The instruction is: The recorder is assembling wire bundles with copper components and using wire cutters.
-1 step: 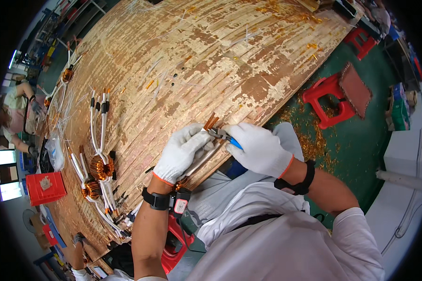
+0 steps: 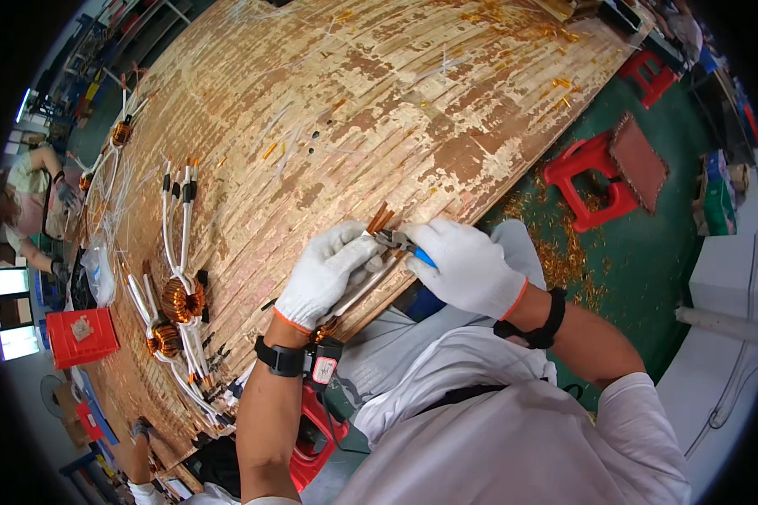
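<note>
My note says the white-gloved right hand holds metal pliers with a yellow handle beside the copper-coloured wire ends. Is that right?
Not quite. The head view shows the metal pliers with a blue handle, not yellow; the white-gloved right hand does hold them beside the copper-coloured wire ends.

Hands: gloved in plain white, cuffs edged orange
Pliers handle: bright blue
Wire ends: copper-brown
Counter: mottled tan and brown, with slanting streaks
Coils at nine o'clock: coppery orange, white leads
Stool at two o'clock: red
Floor: green, gold-flecked
</note>
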Demonstrator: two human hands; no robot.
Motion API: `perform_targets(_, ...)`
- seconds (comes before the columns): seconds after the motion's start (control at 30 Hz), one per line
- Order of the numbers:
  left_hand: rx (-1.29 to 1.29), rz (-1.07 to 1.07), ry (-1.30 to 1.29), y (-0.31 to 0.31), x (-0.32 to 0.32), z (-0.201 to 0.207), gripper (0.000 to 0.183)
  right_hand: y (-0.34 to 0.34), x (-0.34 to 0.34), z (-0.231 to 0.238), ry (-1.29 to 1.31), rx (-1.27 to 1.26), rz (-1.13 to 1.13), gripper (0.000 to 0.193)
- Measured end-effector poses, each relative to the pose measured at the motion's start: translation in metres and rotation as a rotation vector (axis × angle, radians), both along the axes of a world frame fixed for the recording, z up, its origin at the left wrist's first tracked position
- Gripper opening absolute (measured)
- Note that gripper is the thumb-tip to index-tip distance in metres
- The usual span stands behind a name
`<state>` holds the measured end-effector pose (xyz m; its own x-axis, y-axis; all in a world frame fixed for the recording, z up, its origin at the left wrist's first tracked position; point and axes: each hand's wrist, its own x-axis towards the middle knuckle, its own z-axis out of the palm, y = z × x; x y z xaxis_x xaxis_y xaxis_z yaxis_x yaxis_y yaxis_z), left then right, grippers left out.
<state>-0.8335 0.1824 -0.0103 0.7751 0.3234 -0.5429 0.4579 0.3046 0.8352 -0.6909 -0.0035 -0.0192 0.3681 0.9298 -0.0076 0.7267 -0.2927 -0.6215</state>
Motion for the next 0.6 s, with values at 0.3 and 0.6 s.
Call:
perform_targets(0.3,-0.218,-0.118,-0.04,0.008,0.0,0.013,0.023,0.009,0.023,-0.015,-0.431,0.29,0.143,0.041)
perform_targets(0.6,0.211,0.012,-0.106,-0.023,0.002,0.01,0.022,-0.002,0.014,0.032,0.55,-0.172,0.16,0.033)
